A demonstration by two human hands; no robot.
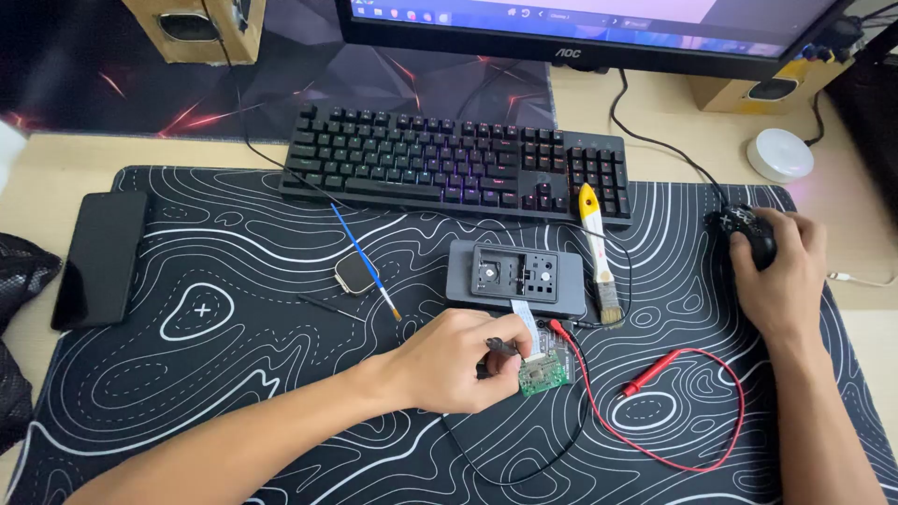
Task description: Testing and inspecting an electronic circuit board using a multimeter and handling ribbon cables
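Sideways, left hand holds black probe pointing right.

left hand: pinches dark probe tip against small green circuit board
right hand: covers black computer mouse
grey rectangular device: just behind board
red wire: loops right

Two bare forearms in view, both entering from the bottom edge. Left hand and right hand: no gloves, no rings visible, no watch or band on either wrist. No sleeves showing anywhere up to the frame edge, so short sleeves or none, can't tell which. Nails short where visible on the left fingers. No tattoos or tape seen. Rest of the body is out of frame.
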